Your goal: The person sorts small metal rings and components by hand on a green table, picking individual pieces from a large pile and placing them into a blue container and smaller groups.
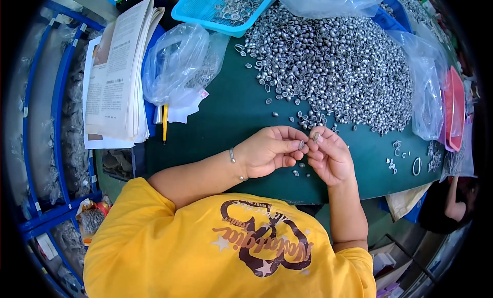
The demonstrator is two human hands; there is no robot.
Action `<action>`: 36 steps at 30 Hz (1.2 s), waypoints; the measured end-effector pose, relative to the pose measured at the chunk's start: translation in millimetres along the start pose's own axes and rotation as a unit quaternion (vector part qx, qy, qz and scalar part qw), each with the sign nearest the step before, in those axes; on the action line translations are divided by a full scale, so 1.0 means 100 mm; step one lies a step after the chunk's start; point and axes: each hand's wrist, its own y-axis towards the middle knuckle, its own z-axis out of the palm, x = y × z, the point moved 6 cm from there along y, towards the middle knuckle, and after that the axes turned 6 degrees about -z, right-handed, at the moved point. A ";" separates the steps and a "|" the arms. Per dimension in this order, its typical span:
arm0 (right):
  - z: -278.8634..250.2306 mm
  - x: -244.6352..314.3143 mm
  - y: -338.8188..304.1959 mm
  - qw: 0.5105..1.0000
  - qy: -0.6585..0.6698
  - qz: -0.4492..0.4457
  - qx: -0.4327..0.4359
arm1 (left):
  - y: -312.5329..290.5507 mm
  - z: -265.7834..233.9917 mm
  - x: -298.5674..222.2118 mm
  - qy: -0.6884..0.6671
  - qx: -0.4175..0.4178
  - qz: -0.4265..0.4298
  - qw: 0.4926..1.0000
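My left hand (268, 151) is closed in a pinch, with a small silvery metal piece (302, 144) between thumb and fingertips. Close beside it, the fingertips nearly meeting, my right hand (333, 158) pinches another small oval metal piece (316, 137). The exact shape of both pieces is partly hidden by my fingers. Just beyond my hands spreads a large pile of hollow, teardrop-shaped metal pieces (339, 67). A few loose metal bits (296, 172) lie on the green tabletop (226, 113) below my fingers.
A blue plastic basket (192, 13) with metal rings stands at the far left of the pile. Nearer are a clear plastic bag (177, 61), a yellow pen (165, 124) and stacked papers (115, 77). At right are a red basket (455, 108), small rings and another person's arm (453, 200).
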 end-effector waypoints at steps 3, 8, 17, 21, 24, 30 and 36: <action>-0.04 0.01 -0.01 0.999 -0.014 -0.028 -0.004 | -0.01 0.01 0.00 -0.004 -0.005 0.000 1.000; -0.03 0.09 -0.02 0.997 -0.011 -0.071 -0.030 | -0.03 0.02 -0.03 0.045 -0.031 0.035 0.998; -0.13 0.11 -0.07 0.995 -0.016 -0.101 0.016 | -0.06 -0.01 -0.01 0.078 -0.058 0.043 0.994; -0.18 0.23 -0.08 0.992 -0.014 -0.125 -0.005 | -0.08 -0.01 -0.04 0.074 -0.059 0.041 0.995; -0.35 0.44 -0.08 0.958 -0.221 -0.144 -0.115 | -0.13 -0.07 -0.14 0.052 -0.077 0.065 0.994; 0.06 0.64 0.18 0.539 -0.765 -0.341 -0.089 | -0.18 0.05 -0.36 0.394 -0.173 0.124 0.894; 0.15 0.60 0.35 0.514 -0.797 -0.311 -0.062 | -0.19 0.24 -0.21 0.770 -0.097 0.245 0.580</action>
